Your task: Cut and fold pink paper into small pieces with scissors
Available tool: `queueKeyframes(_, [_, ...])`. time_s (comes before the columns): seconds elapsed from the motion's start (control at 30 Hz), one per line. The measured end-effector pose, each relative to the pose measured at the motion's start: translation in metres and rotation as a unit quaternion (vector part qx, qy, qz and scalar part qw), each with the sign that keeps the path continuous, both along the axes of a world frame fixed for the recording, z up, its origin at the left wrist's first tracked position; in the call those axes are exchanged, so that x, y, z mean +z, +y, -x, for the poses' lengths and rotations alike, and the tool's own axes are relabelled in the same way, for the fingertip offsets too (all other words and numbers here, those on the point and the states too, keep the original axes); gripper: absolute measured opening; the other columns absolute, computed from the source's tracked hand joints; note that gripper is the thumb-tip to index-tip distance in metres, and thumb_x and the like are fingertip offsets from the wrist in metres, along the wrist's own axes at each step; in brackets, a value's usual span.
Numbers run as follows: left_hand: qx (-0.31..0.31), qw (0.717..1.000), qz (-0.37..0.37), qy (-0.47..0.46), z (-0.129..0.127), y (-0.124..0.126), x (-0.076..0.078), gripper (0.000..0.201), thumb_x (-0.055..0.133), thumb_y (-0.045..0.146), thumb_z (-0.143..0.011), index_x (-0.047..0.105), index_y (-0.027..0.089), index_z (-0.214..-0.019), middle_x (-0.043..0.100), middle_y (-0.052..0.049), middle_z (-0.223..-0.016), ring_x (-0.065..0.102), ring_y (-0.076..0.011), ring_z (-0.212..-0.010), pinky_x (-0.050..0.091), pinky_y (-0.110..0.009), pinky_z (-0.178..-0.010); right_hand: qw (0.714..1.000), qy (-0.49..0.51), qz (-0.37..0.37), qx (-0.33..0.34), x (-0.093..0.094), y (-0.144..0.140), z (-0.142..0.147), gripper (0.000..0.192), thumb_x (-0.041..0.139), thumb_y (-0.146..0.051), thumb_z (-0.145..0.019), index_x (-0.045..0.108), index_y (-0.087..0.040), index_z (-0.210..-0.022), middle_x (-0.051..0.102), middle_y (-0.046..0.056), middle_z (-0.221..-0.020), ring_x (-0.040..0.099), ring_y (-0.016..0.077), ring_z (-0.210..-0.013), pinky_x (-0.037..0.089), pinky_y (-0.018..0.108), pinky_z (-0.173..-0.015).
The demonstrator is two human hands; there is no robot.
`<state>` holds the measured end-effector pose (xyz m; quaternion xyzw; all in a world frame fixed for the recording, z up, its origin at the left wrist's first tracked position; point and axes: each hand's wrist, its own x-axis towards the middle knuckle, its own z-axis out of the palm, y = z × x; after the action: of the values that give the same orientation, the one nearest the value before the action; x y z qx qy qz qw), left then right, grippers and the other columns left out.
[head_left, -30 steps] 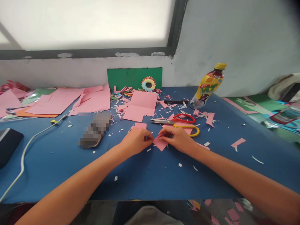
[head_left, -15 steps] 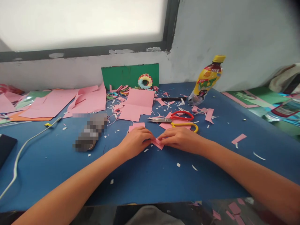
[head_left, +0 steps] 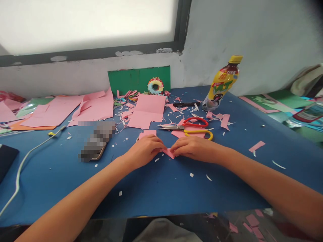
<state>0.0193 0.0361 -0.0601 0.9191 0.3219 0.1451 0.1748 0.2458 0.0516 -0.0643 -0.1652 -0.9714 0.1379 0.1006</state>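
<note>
A small folded piece of pink paper (head_left: 168,153) lies low over the blue table between my two hands. My left hand (head_left: 145,150) pinches its left end, the fingertips bent down onto it. At the other end, the fingers of my right hand (head_left: 189,146) are closed on the paper too. Red-and-yellow-handled scissors (head_left: 185,127) rest just beyond my right hand, on a pink sheet. Another pink piece (head_left: 148,133) sits right behind my left hand and is partly covered by it.
A yellow-labelled bottle (head_left: 221,85) stands at the back right. A blurred-out object like a phone (head_left: 98,141) and a white cable (head_left: 27,158) lie left. Pink sheets (head_left: 147,109), a black pen (head_left: 186,104), a paper ring (head_left: 155,86) and scraps cover the back.
The pink paper's visible part has shifted slightly between my fingertips. Both hands keep their grip, and the view has tilted a little.
</note>
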Motion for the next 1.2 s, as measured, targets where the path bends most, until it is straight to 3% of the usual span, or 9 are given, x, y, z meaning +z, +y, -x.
queueKeyframes(0.3, [0.001, 1.000, -0.013, 0.024, 0.001, 0.001, -0.001, 0.027, 0.044, 0.010, -0.083, 0.066, 0.020, -0.095, 0.066, -0.005, -0.091, 0.055, -0.0186, -0.088, 0.038, -0.032, -0.082, 1.000, -0.005, 0.013, -0.003, 0.001, -0.002, -0.001, 0.032, 0.035, -0.016, -0.090, 0.066, -0.020, -0.093, 0.065, 0.006, -0.104, 0.059, 0.0171, -0.094, 0.044, 0.030, -0.081])
queueKeyframes(0.5, [0.109, 0.986, 0.065, -0.105, -0.003, -0.004, 0.001, 0.022, 0.049, 0.012, -0.074, 0.064, 0.018, -0.089, 0.066, -0.002, -0.080, 0.057, -0.0142, -0.072, 0.043, -0.025, -0.067, 0.980, 0.112, 0.085, -0.141, 0.000, -0.007, 0.003, 0.032, 0.062, -0.040, -0.076, 0.062, -0.022, -0.102, 0.067, 0.004, -0.093, 0.061, 0.0170, -0.081, 0.047, 0.028, -0.073])
queueKeyframes(0.6, [0.169, 0.956, 0.137, -0.197, -0.008, -0.010, 0.007, 0.019, 0.051, 0.016, -0.074, 0.063, 0.017, -0.088, 0.064, -0.001, -0.077, 0.057, -0.0127, -0.070, 0.045, -0.024, -0.065, 0.943, 0.185, 0.174, -0.216, 0.004, -0.015, 0.010, 0.026, 0.063, -0.037, -0.074, 0.064, -0.021, -0.094, 0.067, 0.003, -0.082, 0.061, 0.0155, -0.072, 0.049, 0.026, -0.065])
queueKeyframes(0.73, [0.191, 0.902, 0.245, -0.300, -0.017, -0.018, 0.013, 0.021, 0.059, 0.028, -0.073, 0.062, 0.015, -0.090, 0.064, -0.003, -0.078, 0.058, -0.0133, -0.069, 0.046, -0.024, -0.062, 0.837, 0.313, 0.334, -0.300, 0.007, -0.024, 0.023, 0.023, 0.061, -0.041, -0.074, 0.060, -0.019, -0.077, 0.064, 0.001, -0.068, 0.060, 0.0133, -0.060, 0.049, 0.025, -0.055])
queueKeyframes(0.83, [0.195, 0.870, 0.307, -0.334, -0.020, -0.022, 0.015, 0.019, 0.062, 0.031, -0.071, 0.064, 0.013, -0.077, 0.064, -0.003, -0.073, 0.057, -0.0130, -0.066, 0.044, -0.023, -0.059, 0.775, 0.373, 0.409, -0.305, 0.007, -0.027, 0.029, 0.029, 0.066, -0.044, -0.068, 0.055, -0.019, -0.073, 0.061, -0.001, -0.066, 0.059, 0.0120, -0.059, 0.050, 0.024, -0.056])
queueKeyframes(0.9, [0.210, 0.853, 0.323, -0.353, -0.021, -0.023, 0.016, 0.018, 0.063, 0.031, -0.070, 0.065, 0.013, -0.073, 0.064, -0.002, -0.070, 0.057, -0.0121, -0.064, 0.044, -0.022, -0.059, 0.759, 0.387, 0.427, -0.302, 0.006, -0.028, 0.029, 0.028, 0.067, -0.043, -0.067, 0.053, -0.019, -0.071, 0.059, -0.002, -0.067, 0.058, 0.0116, -0.062, 0.050, 0.024, -0.059])
queueKeyframes(0.97, [0.223, 0.846, 0.316, -0.367, -0.022, -0.023, 0.017, 0.018, 0.065, 0.031, -0.069, 0.065, 0.014, -0.072, 0.063, 0.000, -0.068, 0.055, -0.0108, -0.062, 0.043, -0.021, -0.057, 0.766, 0.378, 0.421, -0.306, 0.004, -0.027, 0.027, 0.024, 0.066, -0.040, -0.068, 0.054, -0.019, -0.070, 0.057, -0.002, -0.067, 0.057, 0.0113, -0.064, 0.049, 0.023, -0.059])
queueKeyframes(1.1, [0.244, 0.844, 0.290, -0.379, -0.022, -0.024, 0.021, 0.020, 0.064, 0.034, -0.070, 0.066, 0.015, -0.074, 0.062, 0.000, -0.067, 0.054, -0.0106, -0.060, 0.043, -0.021, -0.055, 0.825, 0.287, 0.384, -0.300, 0.004, -0.028, 0.025, 0.018, 0.059, -0.035, -0.074, 0.058, -0.018, -0.067, 0.055, -0.002, -0.062, 0.052, 0.0107, -0.058, 0.043, 0.022, -0.054])
queueKeyframes(1.2, [0.231, 0.838, 0.302, -0.391, -0.024, -0.026, 0.024, 0.022, 0.064, 0.035, -0.071, 0.066, 0.014, -0.077, 0.064, -0.002, -0.072, 0.056, -0.0128, -0.065, 0.045, -0.023, -0.060, 0.828, 0.265, 0.407, -0.280, 0.007, -0.033, 0.028, 0.022, 0.056, -0.037, -0.076, 0.061, -0.017, -0.070, 0.055, -0.001, -0.060, 0.049, 0.0098, -0.053, 0.041, 0.022, -0.050])
